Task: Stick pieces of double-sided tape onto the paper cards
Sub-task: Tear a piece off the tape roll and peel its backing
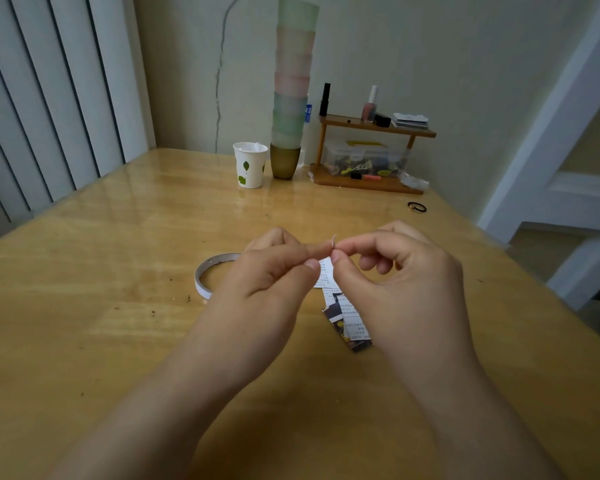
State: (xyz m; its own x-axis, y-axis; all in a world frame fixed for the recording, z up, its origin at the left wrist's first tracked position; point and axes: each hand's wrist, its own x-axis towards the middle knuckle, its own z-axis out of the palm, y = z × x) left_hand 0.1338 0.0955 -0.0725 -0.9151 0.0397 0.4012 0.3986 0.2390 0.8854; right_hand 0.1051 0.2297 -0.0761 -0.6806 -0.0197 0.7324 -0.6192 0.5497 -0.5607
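Observation:
Above the middle of the wooden table (pixel 118 341), my left hand (pixel 274 275) and my right hand (pixel 402 271) meet fingertip to fingertip. Both pinch a tiny white piece of double-sided tape (pixel 333 241) between thumb and forefinger. Under the hands lie several printed paper cards (pixel 350 320), one white card (pixel 326 275) partly hidden behind my fingers. A nearly used-up roll of double-sided tape (pixel 205 275) lies flat on the table, left of my left hand, its right side hidden by that hand.
At the back stand a white paper cup with green leaves (pixel 250 164), a tall stack of pastel plastic cups (pixel 291 91) and a small wooden shelf (pixel 371 157) with bottles and a box. A black hair tie (pixel 417 206) lies at the right.

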